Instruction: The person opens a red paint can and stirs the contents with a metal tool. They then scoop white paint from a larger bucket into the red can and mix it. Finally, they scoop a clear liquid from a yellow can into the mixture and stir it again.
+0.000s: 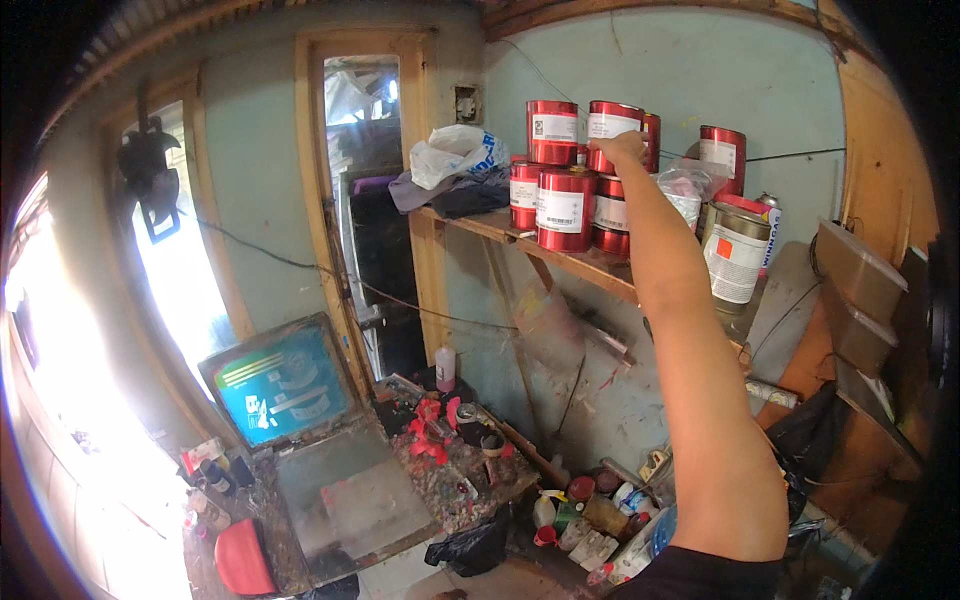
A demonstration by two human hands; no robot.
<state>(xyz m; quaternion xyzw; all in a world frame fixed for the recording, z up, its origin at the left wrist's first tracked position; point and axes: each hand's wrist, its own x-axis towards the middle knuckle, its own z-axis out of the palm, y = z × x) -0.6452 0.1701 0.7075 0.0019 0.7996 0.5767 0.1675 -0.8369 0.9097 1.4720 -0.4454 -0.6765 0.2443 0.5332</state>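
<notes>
Overhead, right hand (pixel 622 148) on red can (pixel 612 122); cans crowd shelf (pixel 480 224).

A shiny red can (pixel 612 122) with a white label stands upright atop stacked red cans (upper tier).

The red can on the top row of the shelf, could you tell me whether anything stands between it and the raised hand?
Nothing visible does. The right hand already rests on the red can, which stands stacked on other red cans on the wooden shelf.
</notes>
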